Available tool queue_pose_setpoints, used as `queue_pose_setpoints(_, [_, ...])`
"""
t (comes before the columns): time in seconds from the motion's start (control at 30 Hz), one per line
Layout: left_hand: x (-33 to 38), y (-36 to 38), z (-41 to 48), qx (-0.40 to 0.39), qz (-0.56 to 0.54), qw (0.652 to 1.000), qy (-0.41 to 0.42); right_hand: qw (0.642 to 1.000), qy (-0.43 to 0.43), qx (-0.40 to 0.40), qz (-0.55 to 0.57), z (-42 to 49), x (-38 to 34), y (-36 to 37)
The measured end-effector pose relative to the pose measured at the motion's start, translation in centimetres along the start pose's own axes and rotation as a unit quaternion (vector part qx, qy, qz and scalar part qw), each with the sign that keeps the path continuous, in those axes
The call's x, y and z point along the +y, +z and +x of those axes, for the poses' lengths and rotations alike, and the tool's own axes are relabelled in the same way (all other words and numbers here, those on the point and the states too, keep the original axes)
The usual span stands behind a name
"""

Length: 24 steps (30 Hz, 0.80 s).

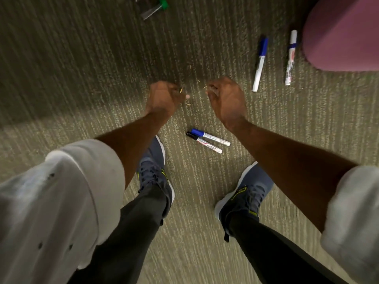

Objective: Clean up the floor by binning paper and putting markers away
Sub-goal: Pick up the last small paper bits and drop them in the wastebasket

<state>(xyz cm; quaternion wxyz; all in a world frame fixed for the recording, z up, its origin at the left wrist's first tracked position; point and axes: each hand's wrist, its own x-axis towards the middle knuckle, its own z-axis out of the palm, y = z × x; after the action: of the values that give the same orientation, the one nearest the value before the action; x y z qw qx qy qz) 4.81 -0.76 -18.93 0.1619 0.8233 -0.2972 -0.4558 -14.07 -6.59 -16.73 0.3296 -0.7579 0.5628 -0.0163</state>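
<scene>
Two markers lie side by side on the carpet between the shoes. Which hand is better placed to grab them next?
Right, probably. The right hand hangs closer to the blue-capped marker and black-capped marker, whose barrels extend toward that side. The left hand is farther off. Both hands look curled, apparently empty.

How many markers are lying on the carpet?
4 clearly: blue-capped marker and black-capped marker touching between the shoes; two more near the pink seat. Blurry top-edge items are unclear.

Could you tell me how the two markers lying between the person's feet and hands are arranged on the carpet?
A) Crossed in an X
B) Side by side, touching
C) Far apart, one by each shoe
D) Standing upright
B: the blue-capped marker and the black-capped marker lie parallel and touching on the carpet.
</scene>
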Motion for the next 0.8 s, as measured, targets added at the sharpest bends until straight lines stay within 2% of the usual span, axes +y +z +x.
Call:
queue_pose_setpoints(0.1, [-0.9, 1.4, 0.9, 0.037, 0.063, 0.997, 0.019, 0.998, -0.044, -0.008, -0.045, 1.1, 1.2, 1.3])
queue_pose_setpoints(0.2, [-1.8, 2.2, 1.2, 0.056, 0.092, 0.991, 0.078, 0.994, -0.074, -0.01, -0.084, 1.9, 2.3, 2.2])
queue_pose_setpoints(0.27, [-1.5, 1.8, 0.7, 0.055, 0.141, 0.98, 0.132, 0.992, -0.085, -0.016, -0.092, 2.4, 2.6, 2.6])
queue_pose_setpoints(0.37, [-1.2, 1.2, 0.3, 0.051, 0.175, 0.969, 0.164, 0.988, -0.106, -0.031, -0.106, 2.7, 2.7, 2.9])
queue_pose_setpoints(0.53, [-1.5, 1.2, 0.2, 0.022, 0.187, 0.967, 0.17, 0.989, -0.086, -0.011, -0.118, 2.7, 2.0, 2.8])
queue_pose_setpoints(0.7, [-2.0, 0.5, -0.4, -0.053, 0.207, 0.949, 0.234, 0.995, -0.051, 0.025, -0.085, 3.4, 1.0, 3.2])
queue_pose_setpoints(0.8, [-2.5, 0.6, -0.6, -0.058, 0.235, 0.94, 0.24, 0.996, -0.032, 0.046, -0.073, 3.7, 0.7, 4.1])
